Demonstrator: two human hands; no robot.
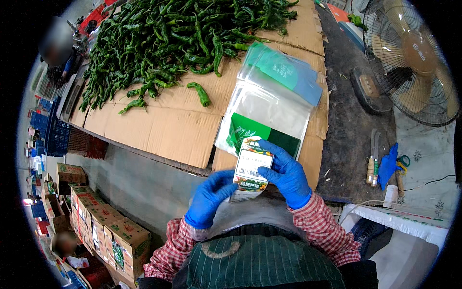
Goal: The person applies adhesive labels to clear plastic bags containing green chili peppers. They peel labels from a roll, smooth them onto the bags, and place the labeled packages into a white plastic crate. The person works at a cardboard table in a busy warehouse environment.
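Note:
My left hand [211,198], in a blue glove, has its fingertips at the lower left edge of a strip of printed labels [252,164]. My right hand [287,173], gloved the same, grips the strip's right side between thumb and fingers. The labels bear writing and a barcode. Just beyond them lies a stack of clear plastic bags with green print [272,104], on cardboard. A large heap of green peppers [162,47] covers the far part of the cardboard, and a single pepper [199,94] lies apart, left of the bags.
An electric fan [420,54] stands at the right. Two knives [372,162], a blue glove [388,166] and scissors [402,164] lie nearer. At left are cardboard boxes [126,234] and blue crates [57,133]; two people are visible at the far left.

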